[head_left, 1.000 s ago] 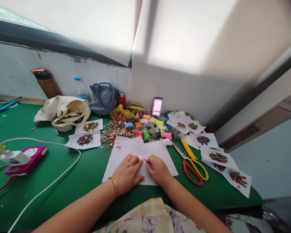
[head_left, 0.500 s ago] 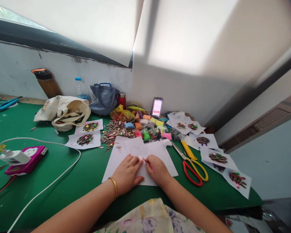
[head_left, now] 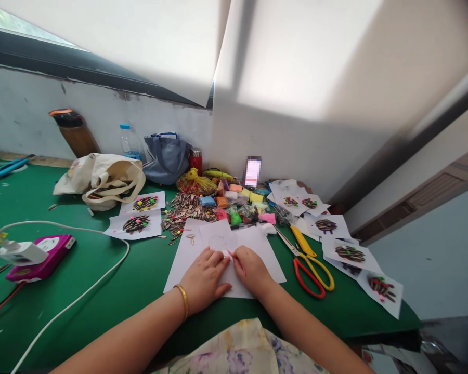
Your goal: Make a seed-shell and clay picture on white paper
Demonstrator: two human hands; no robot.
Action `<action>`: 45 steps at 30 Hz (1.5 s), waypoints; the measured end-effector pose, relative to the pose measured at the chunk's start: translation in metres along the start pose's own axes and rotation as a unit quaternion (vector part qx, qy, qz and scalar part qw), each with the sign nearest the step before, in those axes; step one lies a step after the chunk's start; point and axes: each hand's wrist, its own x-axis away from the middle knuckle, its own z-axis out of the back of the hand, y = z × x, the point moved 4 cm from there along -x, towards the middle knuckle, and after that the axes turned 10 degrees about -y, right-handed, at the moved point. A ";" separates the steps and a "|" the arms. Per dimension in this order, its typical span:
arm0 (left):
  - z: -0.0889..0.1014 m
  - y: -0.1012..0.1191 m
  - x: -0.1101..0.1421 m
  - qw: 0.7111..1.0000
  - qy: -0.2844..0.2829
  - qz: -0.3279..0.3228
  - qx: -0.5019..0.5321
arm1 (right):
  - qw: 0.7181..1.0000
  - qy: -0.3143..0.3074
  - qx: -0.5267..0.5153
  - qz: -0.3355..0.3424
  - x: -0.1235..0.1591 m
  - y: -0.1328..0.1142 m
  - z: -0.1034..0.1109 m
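My right hand (head_left: 252, 269) is closed around a slim pink pen-like tool (head_left: 239, 263), its upper part slanting out past my thumb. My left hand (head_left: 206, 278) lies on the sheets, fingers stretched forward and thumb out to the side. A small white piece (head_left: 226, 253) shows between the two hands; its kind is unclear. Under both hands is a large white sheet of paper (head_left: 179, 265), with a smaller sheet (head_left: 228, 228) on top. Faint dotted round drawing (head_left: 217, 242) marks show just beyond my left fingertips.
Scissors (head_left: 310, 270) and a yellow-handled cutter (head_left: 303, 242) lie at right. Sunflower seeds (head_left: 187, 209) and colored clay packs (head_left: 222, 202) are piled behind the paper. Seed-picture cards (head_left: 353, 253) line the right edge. A white cable (head_left: 101, 278) crosses the left; a phone (head_left: 252, 172) stands behind.
Both hands stay almost in place. The pink tool has shifted very slightly in my right hand, and the whole view has moved a touch.
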 end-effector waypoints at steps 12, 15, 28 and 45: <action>0.001 0.001 -0.001 1.000 -0.001 0.003 0.004 | 1.000 -0.014 0.002 0.010 0.003 -0.004 0.003; 0.001 0.001 0.000 1.000 0.001 0.002 0.004 | 1.000 -0.006 0.006 0.010 0.005 -0.003 0.003; -0.001 -0.001 0.000 1.000 0.009 0.000 0.007 | 0.999 -0.005 0.026 0.019 0.013 -0.008 0.006; 0.000 0.001 -0.005 1.000 0.011 0.006 -0.014 | 0.999 0.033 -0.010 -0.025 0.012 -0.003 0.011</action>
